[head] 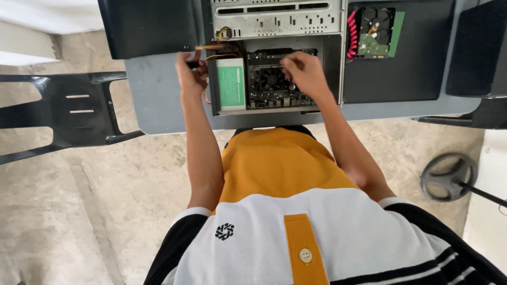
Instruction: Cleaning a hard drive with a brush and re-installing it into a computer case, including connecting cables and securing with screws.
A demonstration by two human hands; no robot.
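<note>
i see my right hand (302,71) with fingers pinched over the motherboard (274,79) in the open computer case (274,58) on the counter (158,105), hiding what it grips. my left hand (191,74) clenches a screwdriver (208,48), partly hidden. a hard drive (376,31) lies right.

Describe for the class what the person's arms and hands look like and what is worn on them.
Both arms are bare from the short sleeves down. The left hand and right hand wear no gloves, and no watch or ring shows. The left sleeve is black with a white cuff; the right sleeve is black, white-cuffed, with thin white stripes lower down.
</note>
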